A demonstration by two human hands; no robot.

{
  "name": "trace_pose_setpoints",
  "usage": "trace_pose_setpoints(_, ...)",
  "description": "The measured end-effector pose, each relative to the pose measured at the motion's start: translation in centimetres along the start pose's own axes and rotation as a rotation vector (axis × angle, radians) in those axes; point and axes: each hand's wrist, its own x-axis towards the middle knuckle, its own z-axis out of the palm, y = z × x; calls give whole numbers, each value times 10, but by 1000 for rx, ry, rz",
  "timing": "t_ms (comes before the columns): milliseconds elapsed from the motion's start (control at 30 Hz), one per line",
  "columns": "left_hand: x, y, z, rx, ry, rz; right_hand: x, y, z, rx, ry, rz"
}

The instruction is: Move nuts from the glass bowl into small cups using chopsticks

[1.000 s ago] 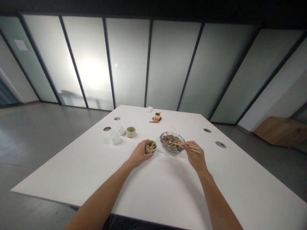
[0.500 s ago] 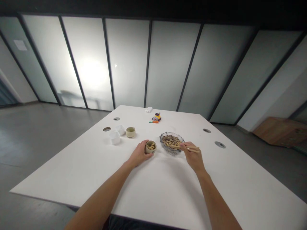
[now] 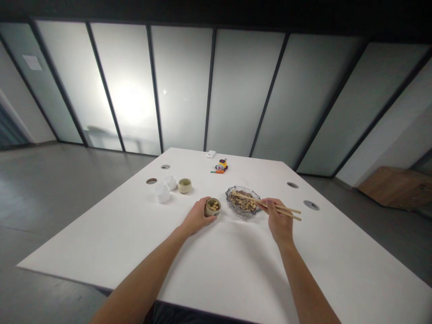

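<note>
My left hand (image 3: pixel 198 215) is wrapped round the side of a small ceramic cup (image 3: pixel 216 213), which stands upright on the white table (image 3: pixel 216 265). Pale nut-like pieces, probably peanuts, lie inside this cup. In my right hand (image 3: pixel 278 219) is a pair of wooden chopsticks (image 3: pixel 286 213), gripped between thumb and fingers. Their tips reach over a clear glass bowl (image 3: pixel 243 213) just right of the cup. Dark seeds mixed with pale nut-like pieces (image 3: pixel 243 202) fill the bowl. Whether the tips pinch anything is too small to tell.
A second ceramic cup (image 3: pixel 184 186) stands left of centre, beside two translucent plastic containers (image 3: pixel 162 194). Farther back are a toy car (image 3: pixel 222 165), an orange carrot-shaped item (image 3: pixel 219 171) and a small white box-like object (image 3: pixel 210 154). Round holes (image 3: pixel 311 205) pierce the tabletop on both sides.
My right hand has shifted slightly right and turned, so the chopsticks slant differently, with their tips farther back in the bowl. My left hand stays on the cup.
</note>
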Motion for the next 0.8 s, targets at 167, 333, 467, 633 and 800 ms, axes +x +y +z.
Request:
trace_pose_setpoints(167, 0, 2, 0, 3, 6, -3, -12, 1, 18, 113, -146, 81)
trace_pose_setpoints(333, 0, 0, 0, 9, 6, 10, -21, 1, 30, 124, -227, 116)
trace_pose_setpoints(467, 0, 0, 0, 3, -5, 8, -16, -2, 25, 74, -153, 108)
trace_pose_setpoints(633, 0, -1, 0, -6, -9, 14, -7, -9, 7, -145, 108, 4)
trace_pose_setpoints(800, 0, -5, 1, -24, -12, 12, -4, -5, 0, -317, 73, -45)
